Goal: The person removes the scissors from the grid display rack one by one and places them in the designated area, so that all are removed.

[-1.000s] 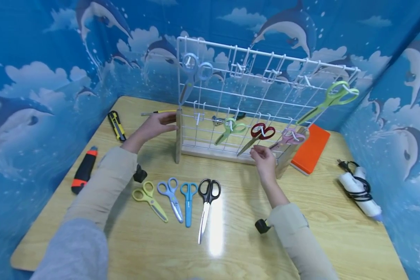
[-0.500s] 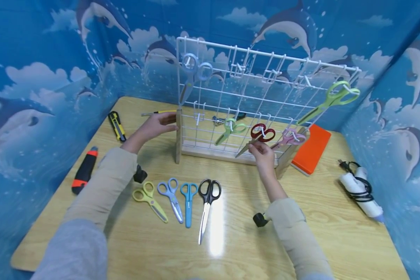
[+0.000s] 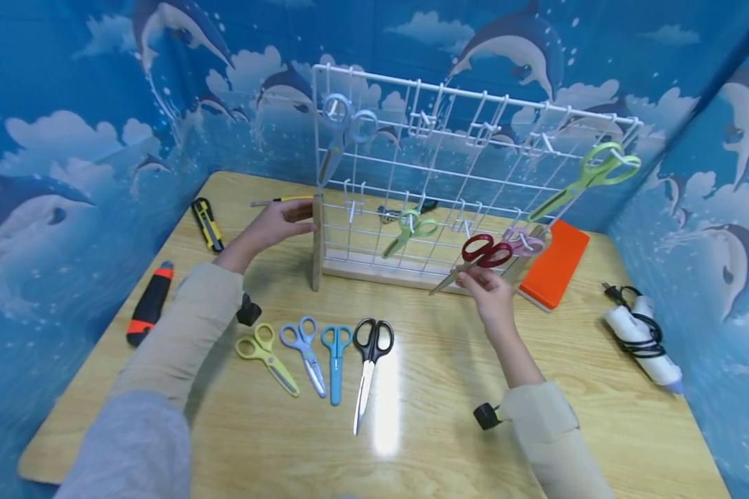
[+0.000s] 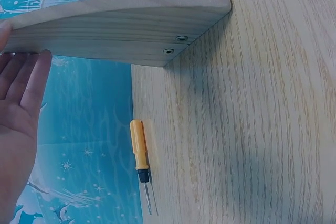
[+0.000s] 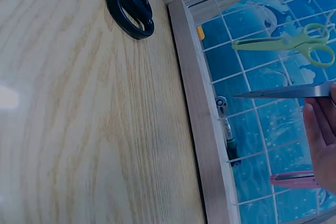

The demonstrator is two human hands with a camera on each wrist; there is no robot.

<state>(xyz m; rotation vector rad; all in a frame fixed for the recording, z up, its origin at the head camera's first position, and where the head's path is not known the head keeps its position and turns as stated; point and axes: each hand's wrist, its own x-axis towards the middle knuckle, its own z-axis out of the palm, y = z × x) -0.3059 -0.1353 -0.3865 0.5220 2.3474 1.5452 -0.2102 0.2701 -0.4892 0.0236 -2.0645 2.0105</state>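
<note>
Between thumb and fingers my right hand (image 3: 489, 291) pinches the blades of the red-handled scissors (image 3: 488, 251), which are held in front of the lower row of hooks with the tip down-left. In the right wrist view the metal blade (image 5: 283, 92) juts from the fingertips. My left hand (image 3: 274, 225) holds the wooden side panel (image 4: 115, 27) of the white wire rack (image 3: 474, 93), fingertips at one edge and thumb at the other. On the rack hang light-green scissors (image 3: 410, 225), pink scissors (image 3: 524, 242), larger green scissors (image 3: 589, 177) and pale-blue scissors (image 3: 340, 132).
Yellow scissors (image 3: 267, 353), lavender scissors (image 3: 304, 350), blue scissors (image 3: 336, 360) and black-handled scissors (image 3: 368, 350) lie before the rack. Around it are two cutters, a yellow screwdriver (image 4: 138, 145), an orange box (image 3: 555, 263) and a corded white glue gun (image 3: 643, 346).
My right hand has taken hold of the red-handled scissors' blades and brought them off their hook, right and toward me. That hook now shows bare. My left hand stays put.
</note>
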